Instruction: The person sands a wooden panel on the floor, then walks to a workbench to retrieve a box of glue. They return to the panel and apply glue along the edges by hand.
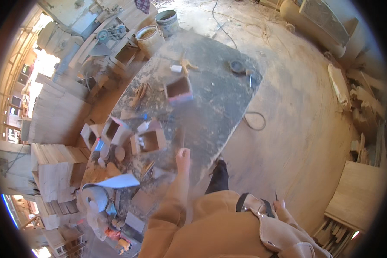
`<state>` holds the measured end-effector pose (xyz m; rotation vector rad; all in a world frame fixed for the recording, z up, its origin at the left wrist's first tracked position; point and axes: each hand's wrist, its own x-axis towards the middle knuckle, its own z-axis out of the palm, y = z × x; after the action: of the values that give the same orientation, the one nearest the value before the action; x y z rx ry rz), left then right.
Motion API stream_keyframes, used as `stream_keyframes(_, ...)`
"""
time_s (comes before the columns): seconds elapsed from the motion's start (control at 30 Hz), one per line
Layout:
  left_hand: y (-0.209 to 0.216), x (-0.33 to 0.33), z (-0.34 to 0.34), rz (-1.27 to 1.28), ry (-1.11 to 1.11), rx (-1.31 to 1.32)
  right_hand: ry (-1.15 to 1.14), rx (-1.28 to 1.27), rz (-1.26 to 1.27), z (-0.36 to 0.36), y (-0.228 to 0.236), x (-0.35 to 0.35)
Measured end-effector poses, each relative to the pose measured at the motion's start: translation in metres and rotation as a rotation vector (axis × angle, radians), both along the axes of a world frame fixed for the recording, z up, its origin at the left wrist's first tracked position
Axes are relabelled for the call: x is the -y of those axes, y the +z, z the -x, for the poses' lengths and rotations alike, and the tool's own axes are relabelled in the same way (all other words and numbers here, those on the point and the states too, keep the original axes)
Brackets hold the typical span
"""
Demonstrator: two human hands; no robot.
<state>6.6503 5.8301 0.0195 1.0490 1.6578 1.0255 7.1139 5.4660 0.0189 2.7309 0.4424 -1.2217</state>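
Observation:
Over the near part of the dark worktable [202, 107], my left hand [183, 158] is closed. A blurred thin brown strip [179, 136] extends forward from its fingers; its kind does not show clearly. Low at my right side, away from the table, my right hand [280, 204] is closed on a thin dark pointed tool [276, 196], too small to name. Left of my left hand sits an open wooden box [161, 140] with white bits inside. More open boxes [117, 130] stand beyond it, and another box [178, 91] is farther up the table.
On the table lie a yellowish clamp-like piece [187, 66], a round black dish [237, 66], wood scraps [138, 94] and a white sheet [119, 181]. Buckets [149, 39] stand past its far end. Stacked boards [56, 172] line the left; a hose [256, 121] loops on the right-hand floor.

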Motion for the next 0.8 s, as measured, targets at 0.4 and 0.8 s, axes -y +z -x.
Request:
stream_keyframes(0.4,0.047,-0.266,-0.057,0.37,0.492,0.677,0.012,-0.053,0.022,-0.04,0.058,-0.166)
stream_keyframes(0.8,0.091,-0.146,-0.087,0.43,0.384,0.437,0.559,-0.255,-0.04,-0.073,0.001,-0.347)
